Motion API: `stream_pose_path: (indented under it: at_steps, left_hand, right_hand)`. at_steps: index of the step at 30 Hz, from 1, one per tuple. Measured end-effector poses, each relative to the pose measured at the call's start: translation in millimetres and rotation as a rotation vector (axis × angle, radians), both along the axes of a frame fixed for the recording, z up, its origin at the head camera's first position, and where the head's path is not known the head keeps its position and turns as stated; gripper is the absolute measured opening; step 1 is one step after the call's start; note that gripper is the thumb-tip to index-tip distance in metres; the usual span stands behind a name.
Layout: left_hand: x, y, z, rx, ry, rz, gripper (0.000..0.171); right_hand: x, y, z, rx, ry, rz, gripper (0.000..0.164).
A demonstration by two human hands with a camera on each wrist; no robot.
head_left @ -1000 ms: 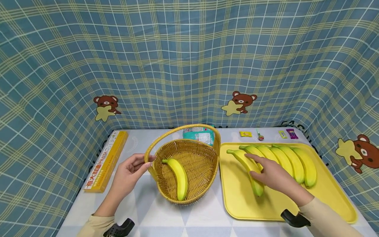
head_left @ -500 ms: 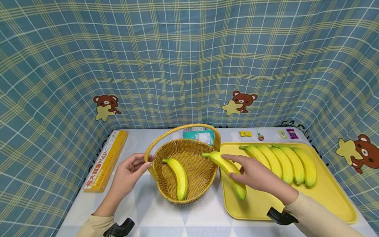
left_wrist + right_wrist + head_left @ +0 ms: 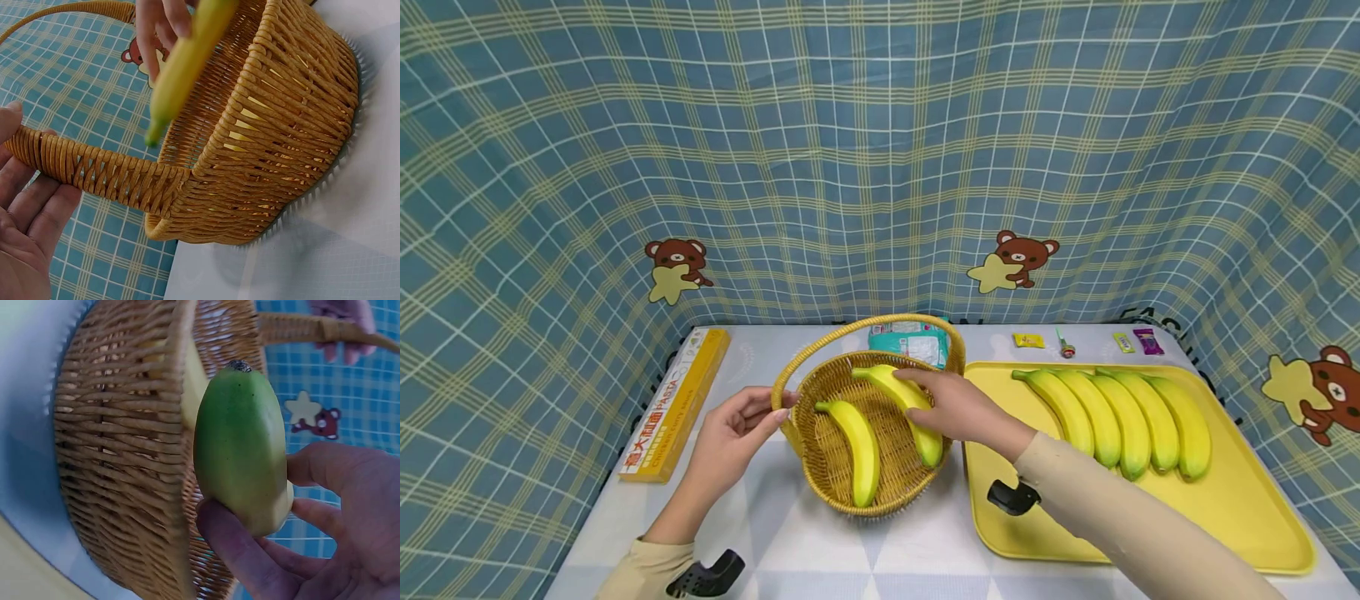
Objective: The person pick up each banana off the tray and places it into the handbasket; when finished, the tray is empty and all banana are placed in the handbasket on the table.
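A wicker basket point(image 3: 820, 467) with an arched handle stands mid-table, and one banana point(image 3: 860, 454) lies inside at its left. My left hand point(image 3: 735, 433) holds the handle's left side between thumb and fingers; the left wrist view shows this grip on the woven handle point(image 3: 106, 169). Over the basket's right half, my right hand point(image 3: 958, 406) grips a second banana point(image 3: 891, 386) around its middle. Its green tip point(image 3: 234, 419) points at the camera in the right wrist view, above the basket's rim.
Several bananas point(image 3: 1120, 417) lie side by side on a yellow tray point(image 3: 1225, 517) at the right. A long pasta box point(image 3: 677, 408) lies at the left. Behind the basket is a teal packet point(image 3: 917, 346). Small wrapped sweets point(image 3: 1028, 340) lie at the back right, before a plaid curtain point(image 3: 880, 167).
My right hand has lifted a banana off the tray and carried it left over the basket. The left hand has stayed at the handle.
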State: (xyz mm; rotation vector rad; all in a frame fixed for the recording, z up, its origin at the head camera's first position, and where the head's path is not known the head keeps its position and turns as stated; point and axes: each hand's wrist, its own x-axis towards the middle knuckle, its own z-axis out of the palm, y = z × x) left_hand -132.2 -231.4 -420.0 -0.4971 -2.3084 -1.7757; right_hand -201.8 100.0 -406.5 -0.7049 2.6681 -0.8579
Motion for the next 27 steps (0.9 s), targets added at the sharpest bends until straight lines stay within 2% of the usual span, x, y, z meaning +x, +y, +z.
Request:
stream_pose_path:
  at_steps: [5, 9, 18, 27]
  left_hand:
    - [0.0, 0.8, -0.1, 0.006, 0.009, -0.005, 0.022]
    - [-0.1, 1.0, -0.6, 0.006, 0.010, -0.005, 0.022]
    - [-0.3, 1.6, -0.2, 0.010, -0.026, -0.005, 0.023]
    - [0.7, -0.2, -1.0, 0.006, 0.007, -0.004, 0.022]
  right_hand:
    - [-11.1, -18.0, -16.7, 0.062, 0.014, 0.014, 0.058]
    - [-14.0, -29.3, -28.2, 0.096, -0.004, 0.028, 0.058]
    - [-6.8, -40.4, -43.8, 0.139, 0.007, 0.049, 0.057]
    - [-1.9, -40.5, -47.7, 0.117, 0.031, 0.064, 0.061]
